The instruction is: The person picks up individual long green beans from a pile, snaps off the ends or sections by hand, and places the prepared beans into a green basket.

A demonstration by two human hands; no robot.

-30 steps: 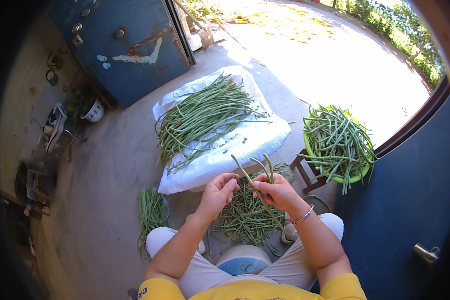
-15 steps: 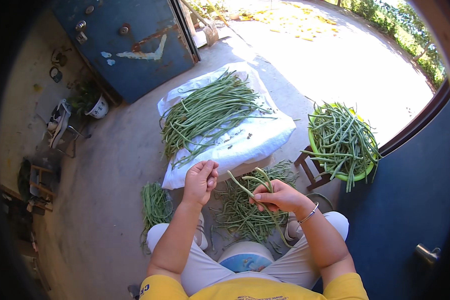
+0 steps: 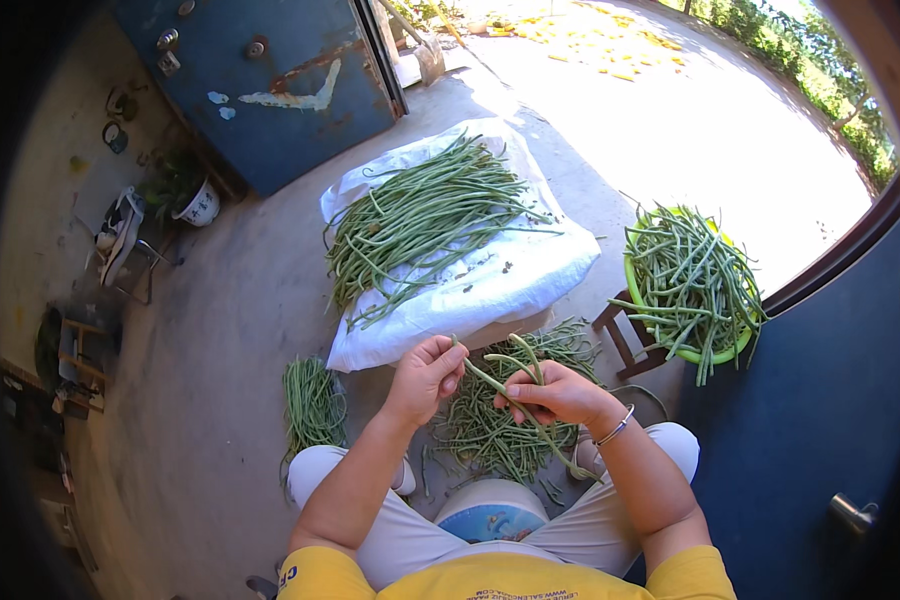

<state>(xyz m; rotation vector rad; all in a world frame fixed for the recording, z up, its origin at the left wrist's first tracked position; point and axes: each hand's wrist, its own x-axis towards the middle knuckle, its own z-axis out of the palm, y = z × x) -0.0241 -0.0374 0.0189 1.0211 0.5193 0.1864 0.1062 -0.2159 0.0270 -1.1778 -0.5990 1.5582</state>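
Observation:
Between my two hands a green long bean (image 3: 483,374) stretches slantwise, its lower end hanging toward my right knee. My left hand (image 3: 426,381) pinches its upper tip between thumb and fingers. The fingers of my right hand (image 3: 562,395) are closed around its middle, along with another bean that curves up above them. Beneath my hands a heap of cut or short beans (image 3: 495,425) lies on the floor between my feet. Ahead, long whole beans (image 3: 425,215) are spread over a white sack (image 3: 510,285) on a low support.
At right, a bright green basket (image 3: 633,283) heaped with beans rests on a dark wooden stool (image 3: 625,335). A smaller bean bundle (image 3: 313,405) lies on the floor at left. Blue doors (image 3: 290,140) flank the doorway; a potted plant (image 3: 199,204) stands by the left wall.
My left hand has moved right and slightly down and taken hold of the upper tip of the long bean. My right hand keeps its grip in nearly the same place.

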